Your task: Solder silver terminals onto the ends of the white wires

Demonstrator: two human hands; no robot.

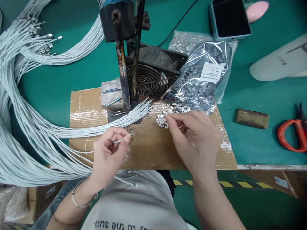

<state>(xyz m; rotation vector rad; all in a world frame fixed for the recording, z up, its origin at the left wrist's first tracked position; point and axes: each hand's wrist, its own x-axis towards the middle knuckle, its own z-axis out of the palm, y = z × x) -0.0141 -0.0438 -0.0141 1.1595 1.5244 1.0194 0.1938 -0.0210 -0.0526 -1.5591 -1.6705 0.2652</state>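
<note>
My left hand [111, 151] is closed in a pinch round a white cable [117, 141], whose stripped end sticks out past the thumb to the right. Over the cardboard sheet [153, 156], my right hand [195, 137] pinches at the edge of a pile of small metal connectors [162, 121]; its fingertips hide whether a connector is between them. A thick bundle of white cables [100, 129] runs across the cardboard, ends pointing right, beneath the soldering iron tip [124, 83], which hangs downward from its holder.
Behind the iron stands a dark fan with a round grille [148, 80]. A clear bag of connectors [199, 80] lies right of it. Farther right are a brown sponge block [251, 118], red-handled scissors [292, 134] and a white bottle [280, 59]. Finished-looking cable ends [48, 41] lie at upper left.
</note>
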